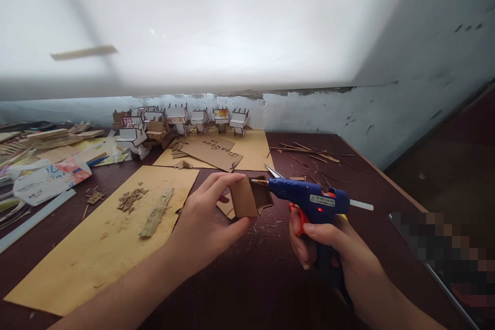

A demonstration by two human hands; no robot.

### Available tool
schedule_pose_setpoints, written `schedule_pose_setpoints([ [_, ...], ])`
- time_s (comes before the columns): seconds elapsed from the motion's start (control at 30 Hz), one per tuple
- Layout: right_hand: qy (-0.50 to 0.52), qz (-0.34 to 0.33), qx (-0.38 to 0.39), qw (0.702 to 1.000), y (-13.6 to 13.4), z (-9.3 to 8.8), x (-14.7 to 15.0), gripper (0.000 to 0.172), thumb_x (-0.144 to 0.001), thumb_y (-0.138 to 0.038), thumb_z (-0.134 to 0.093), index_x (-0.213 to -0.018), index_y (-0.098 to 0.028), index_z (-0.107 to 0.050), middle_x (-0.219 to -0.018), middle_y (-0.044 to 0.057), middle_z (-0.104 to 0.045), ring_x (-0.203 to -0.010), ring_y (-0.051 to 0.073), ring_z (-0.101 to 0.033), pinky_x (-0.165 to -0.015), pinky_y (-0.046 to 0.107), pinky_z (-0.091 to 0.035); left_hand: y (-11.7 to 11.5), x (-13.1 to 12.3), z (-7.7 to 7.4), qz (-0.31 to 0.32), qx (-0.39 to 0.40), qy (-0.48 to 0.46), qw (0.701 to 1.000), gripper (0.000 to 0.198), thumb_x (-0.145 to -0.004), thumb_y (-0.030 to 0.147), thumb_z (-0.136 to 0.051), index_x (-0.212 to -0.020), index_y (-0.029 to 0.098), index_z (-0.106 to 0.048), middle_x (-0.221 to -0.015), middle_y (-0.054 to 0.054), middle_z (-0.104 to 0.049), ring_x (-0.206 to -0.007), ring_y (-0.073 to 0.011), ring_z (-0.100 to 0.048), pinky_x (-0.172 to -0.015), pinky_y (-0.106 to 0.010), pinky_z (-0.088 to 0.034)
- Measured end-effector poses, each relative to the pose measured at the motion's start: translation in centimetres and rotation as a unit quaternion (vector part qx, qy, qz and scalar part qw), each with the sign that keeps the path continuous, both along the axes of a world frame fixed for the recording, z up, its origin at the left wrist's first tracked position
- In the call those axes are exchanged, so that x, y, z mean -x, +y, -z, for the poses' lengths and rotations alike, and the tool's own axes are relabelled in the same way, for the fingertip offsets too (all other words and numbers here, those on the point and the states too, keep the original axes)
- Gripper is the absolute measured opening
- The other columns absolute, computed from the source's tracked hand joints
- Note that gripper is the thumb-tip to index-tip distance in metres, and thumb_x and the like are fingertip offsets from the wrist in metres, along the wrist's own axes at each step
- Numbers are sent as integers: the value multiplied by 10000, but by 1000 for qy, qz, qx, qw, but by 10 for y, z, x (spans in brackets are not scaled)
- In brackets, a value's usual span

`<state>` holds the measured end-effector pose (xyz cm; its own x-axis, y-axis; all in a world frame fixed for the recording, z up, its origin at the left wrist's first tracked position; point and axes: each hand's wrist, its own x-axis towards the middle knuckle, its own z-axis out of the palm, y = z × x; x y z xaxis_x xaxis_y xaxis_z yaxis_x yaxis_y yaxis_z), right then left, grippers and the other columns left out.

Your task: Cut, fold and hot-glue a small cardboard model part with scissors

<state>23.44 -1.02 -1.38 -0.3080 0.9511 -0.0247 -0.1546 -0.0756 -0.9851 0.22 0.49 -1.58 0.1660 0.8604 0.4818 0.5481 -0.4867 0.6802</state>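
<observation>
In the middle of the view my left hand (209, 216) pinches a small folded cardboard piece (244, 198) between thumb and fingers, holding it above the table. My right hand (340, 250) is wrapped round the handle of a blue hot glue gun (305, 196), with fingers at its orange trigger. The gun's metal nozzle points left and meets the upper edge of the cardboard; whether it touches is hard to tell. A white glue stick (361, 205) juts from the gun's rear, and a red light glows on its side.
Several small cardboard chair-like models (200, 119) stand at the back. Lettered cardboard (212, 152) lies before them. A tan board (100, 247) at left carries scraps and a glue-crusted strip (157, 212). Thin strips (309, 152) lie back right; scissor blades (273, 170) show behind the gun.
</observation>
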Motion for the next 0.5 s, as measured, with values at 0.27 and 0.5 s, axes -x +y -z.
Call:
schedule_pose_setpoints([
  [0.27, -7, 3, 3, 1000, 1, 0, -1, 217, -915, -374, -581, -782, -209, -625, -617, 2, -581, -576, 159, -514, -576, 284, -416, 0, 0, 0, 4, -17, 10, 1000, 593, -759, 140, -763, -1299, 312, -591, -1269, -39, -646, -1069, -202, -656, -861, -358, -593],
  [0.5, -28, 4, 6, 1000, 1, 1, -1, 243, -920, -398, -580, -770, -211, -615, -602, -6, -573, -571, 156, -511, -577, 285, -408, 0, 0, -1, 8, -16, 12, 1000, 589, -753, 130, -751, -1294, 305, -595, -1269, -39, -645, -1089, -205, -653, -860, -360, -591],
])
